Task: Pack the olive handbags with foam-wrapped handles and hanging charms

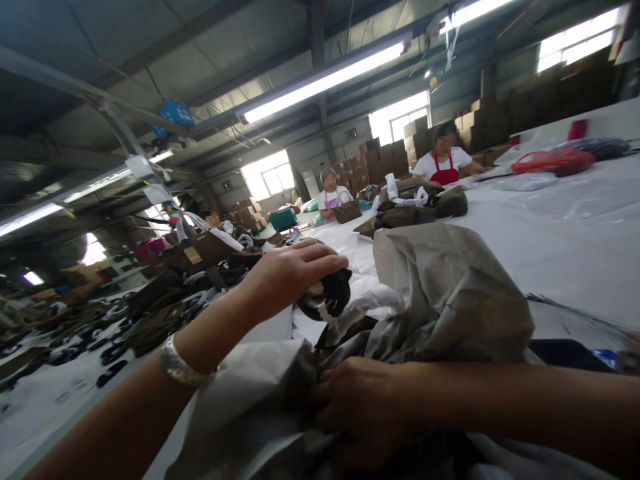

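My left hand, with a silver bracelet on its wrist, is closed over a coiled black strap. White wrapping lies against the coil and trails to the right. Below, my right hand reaches into the folds of a crumpled grey paper sheet. Its fingertips are hidden among the folds, so their grip does not show. Paler paper stands out on the near left, beneath my left forearm. Dark material shows between the paper folds.
A white worktable stretches right, bearing brown bags and a red plastic bag. Many dark bags with straps cover another table at left. Co-workers sit across, with cardboard boxes stacked behind.
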A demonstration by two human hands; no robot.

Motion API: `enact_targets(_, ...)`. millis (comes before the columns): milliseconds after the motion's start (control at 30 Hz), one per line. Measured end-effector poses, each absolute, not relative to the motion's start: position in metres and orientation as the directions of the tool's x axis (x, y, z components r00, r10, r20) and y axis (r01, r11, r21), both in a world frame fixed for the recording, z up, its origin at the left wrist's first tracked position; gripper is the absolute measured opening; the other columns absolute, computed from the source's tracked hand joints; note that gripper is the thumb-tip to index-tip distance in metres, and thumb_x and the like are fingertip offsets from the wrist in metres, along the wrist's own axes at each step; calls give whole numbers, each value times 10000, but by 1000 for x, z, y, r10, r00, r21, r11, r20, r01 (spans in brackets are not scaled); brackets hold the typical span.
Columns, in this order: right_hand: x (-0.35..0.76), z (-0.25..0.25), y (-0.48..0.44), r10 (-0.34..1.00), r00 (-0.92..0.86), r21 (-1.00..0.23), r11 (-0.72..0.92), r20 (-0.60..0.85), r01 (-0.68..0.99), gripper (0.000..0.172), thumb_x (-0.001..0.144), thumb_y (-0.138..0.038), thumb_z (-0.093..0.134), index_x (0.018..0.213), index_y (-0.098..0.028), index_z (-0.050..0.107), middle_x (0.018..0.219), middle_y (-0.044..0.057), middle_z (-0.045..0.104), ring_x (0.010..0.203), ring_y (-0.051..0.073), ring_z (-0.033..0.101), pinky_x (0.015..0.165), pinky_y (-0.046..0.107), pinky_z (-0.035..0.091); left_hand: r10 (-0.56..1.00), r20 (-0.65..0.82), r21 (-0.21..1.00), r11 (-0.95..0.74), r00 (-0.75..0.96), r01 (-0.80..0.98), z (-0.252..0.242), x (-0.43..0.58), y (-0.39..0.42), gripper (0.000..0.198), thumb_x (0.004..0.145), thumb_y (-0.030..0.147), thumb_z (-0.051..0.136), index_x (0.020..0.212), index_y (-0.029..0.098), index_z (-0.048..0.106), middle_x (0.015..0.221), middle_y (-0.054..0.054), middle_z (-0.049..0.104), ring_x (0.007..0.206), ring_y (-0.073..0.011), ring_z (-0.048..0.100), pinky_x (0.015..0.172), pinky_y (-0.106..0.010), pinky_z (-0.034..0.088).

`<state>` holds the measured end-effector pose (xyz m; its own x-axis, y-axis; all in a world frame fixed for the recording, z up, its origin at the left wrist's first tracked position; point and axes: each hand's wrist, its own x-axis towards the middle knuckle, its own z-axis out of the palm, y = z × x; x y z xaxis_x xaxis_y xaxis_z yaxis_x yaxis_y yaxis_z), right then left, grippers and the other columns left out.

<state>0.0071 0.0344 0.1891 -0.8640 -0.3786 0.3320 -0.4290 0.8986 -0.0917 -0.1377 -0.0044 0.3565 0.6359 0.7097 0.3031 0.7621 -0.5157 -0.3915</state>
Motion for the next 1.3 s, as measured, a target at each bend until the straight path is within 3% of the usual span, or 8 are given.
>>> enact_targets(133,33,190,31,-258,-872,-41,953,416,-302,327,930,-233,560,1196,-95,691,1411,194,577,1225,341,614,967,435,561,756,264,-52,-608,598,792,336,-106,-30,319,984,138,423,1213,217,630,1168,-58,702,1021,-185,664,843,-245,489)
enact_targets(267,79,212,20,-154,-963,-296,930,222,-217,533,974,-312,585,1486,-207,478,1542,121,439,1419,343,417,1156,453,416,929,171,350,-367,327,862,304,-96,-33,266,862,132,545,1081,223,667,954,-12,723,873,-179,673,736,-235,478)
enact_targets(367,102,218,21,-121,-978,-409,894,171,-182,583,952,-277,631,1502,-277,439,1546,44,459,1412,247,447,1207,374,346,985,49,424,-169,164,890,288,-107,-23,199,828,183,540,971,205,676,865,-21,715,793,-196,653,675,-263,461)
enact_targets(567,114,193,34,40,-928,-192,981,371,-35,333,981,-237,542,1287,-141,630,1282,133,680,1096,302,675,918,451,557,993,-58,411,-67,99,909,284,-129,-9,159,773,198,583,885,168,690,842,-57,709,793,-232,640,703,-322,460)
enact_targets(867,109,196,43,90,-963,-235,972,252,29,223,961,-281,562,1109,-197,707,1097,84,738,1048,291,656,925,453,486,968,-227,881,159,104,447,283,-112,-16,393,803,239,609,1183,157,550,995,-81,738,879,-230,728,780,-338,581)
enact_targets(1000,104,193,47,132,-960,-250,966,247,68,155,928,-292,600,968,-193,711,1022,68,742,1032,289,654,980,485,448,945,-183,754,-43,271,656,276,-111,-18,445,806,289,676,1232,192,591,1135,-57,709,1033,-218,664,893,-300,523)
enact_targets(1133,108,197,46,166,-939,-214,971,302,103,184,960,-294,572,1017,-166,692,1135,104,712,1145,297,604,1057,484,403,975,-153,500,-65,161,864,266,-122,-10,338,847,301,562,1151,164,616,1070,-80,717,965,-239,671,838,-327,529)
enact_targets(1300,113,209,44,202,-958,-173,970,203,168,139,902,-286,667,966,-166,696,1009,80,731,938,292,663,831,444,500,987,-139,329,-27,77,944,260,-125,-6,328,837,295,562,1122,151,637,1074,-150,718,995,-329,671,873,-431,510)
